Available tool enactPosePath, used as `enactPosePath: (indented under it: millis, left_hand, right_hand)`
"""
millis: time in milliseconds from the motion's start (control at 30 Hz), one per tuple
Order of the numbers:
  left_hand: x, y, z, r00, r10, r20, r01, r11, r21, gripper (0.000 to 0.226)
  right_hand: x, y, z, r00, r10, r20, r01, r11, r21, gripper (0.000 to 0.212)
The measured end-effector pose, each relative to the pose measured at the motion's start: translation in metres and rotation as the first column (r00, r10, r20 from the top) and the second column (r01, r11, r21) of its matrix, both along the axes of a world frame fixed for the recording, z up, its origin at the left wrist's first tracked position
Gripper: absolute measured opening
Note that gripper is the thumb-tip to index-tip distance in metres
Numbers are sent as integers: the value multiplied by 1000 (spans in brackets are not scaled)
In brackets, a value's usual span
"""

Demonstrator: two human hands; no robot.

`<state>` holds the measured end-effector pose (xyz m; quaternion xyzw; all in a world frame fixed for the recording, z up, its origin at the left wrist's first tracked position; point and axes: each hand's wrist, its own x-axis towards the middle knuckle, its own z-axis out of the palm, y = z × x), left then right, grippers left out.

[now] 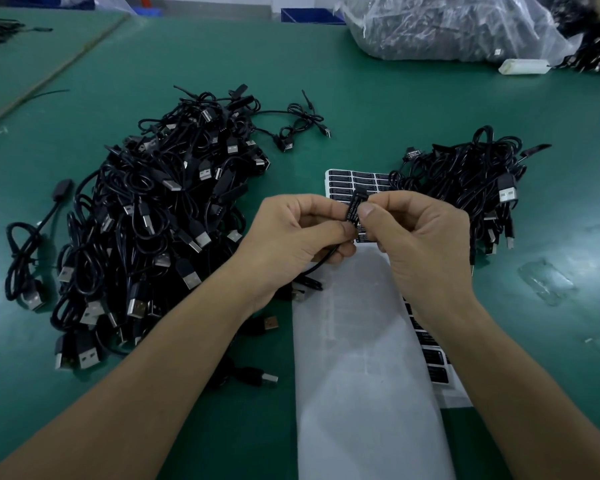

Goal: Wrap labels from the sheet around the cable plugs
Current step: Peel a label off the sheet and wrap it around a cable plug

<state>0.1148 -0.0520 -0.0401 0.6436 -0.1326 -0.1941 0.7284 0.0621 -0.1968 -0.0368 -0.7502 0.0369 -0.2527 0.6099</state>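
Observation:
Both hands meet over the middle of the green table. My left hand (pixel 303 233) grips a black cable plug (pixel 354 206) from the left, its thin cable trailing down under my palm. My right hand (pixel 420 237) pinches the same plug from the right, thumb pressed on a black label with white print wrapped on it. Under the hands lies the label sheet (pixel 352 180), black labels on white backing, mostly hidden. A long peeled white backing strip (pixel 361 358) runs toward me.
A big heap of black USB cables (pixel 160 216) lies at the left. A smaller pile of cables (pixel 478 181) sits at the right, partly on the sheet. A clear bag of cables (pixel 440 26) and a white block (pixel 523 66) stand at the back right.

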Motion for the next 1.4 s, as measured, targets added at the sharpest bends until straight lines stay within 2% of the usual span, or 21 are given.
enactPosePath:
  millis: [333,800,933,1167,1400]
  left_hand:
    - [-1,1,2,1000,-5,-5,5,1000,0,11]
    - [-1,3,2,999,-32,22,33,999,-14,11]
    - [0,3,2,998,-44,34,44,999,-10,11]
    - [1,3,1,999,-33,29,33,999,-2,9]
    - [1,4,0,999,-34,29,34,999,1,9]
  right_hand:
    - [0,2,1,1000,8,16,-8,1000,14,22]
    - [-3,3,0,993,-48,111,59,994,-92,21]
    - [-4,2,1,994,-44,103,53,995,-82,17]
    - [-3,-2,1,996,-57,74,58,998,-15,28]
    - [0,-3,-3,997,-41,65,44,998,-41,26]
